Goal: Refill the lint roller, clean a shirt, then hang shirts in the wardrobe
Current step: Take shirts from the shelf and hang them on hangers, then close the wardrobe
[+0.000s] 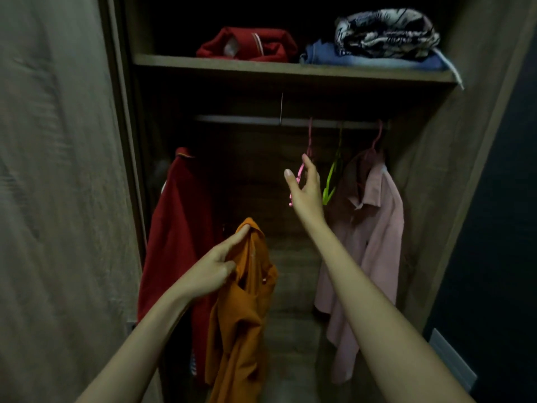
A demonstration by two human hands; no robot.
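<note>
An orange shirt [244, 309] hangs limp from my left hand [216, 266], which pinches it at the collar in front of the open wardrobe. My right hand [305, 187] is raised higher, fingers curled around an empty pink hanger [300, 173] that still hooks on the rail [247, 120]. Right beside it hangs an empty green hanger [331, 181]. A pale pink shirt [369, 237] hangs on another pink hanger at the rail's right end. At the left a dark red shirt [180, 237] hangs down.
The shelf [261, 66] above the rail carries a folded red garment [250, 45], folded blue denim [363, 58] and a black-and-white patterned cloth [386, 32]. A wooden door panel [58, 184] fills the left side. The wardrobe's right wall [453, 170] stands close to the pink shirt.
</note>
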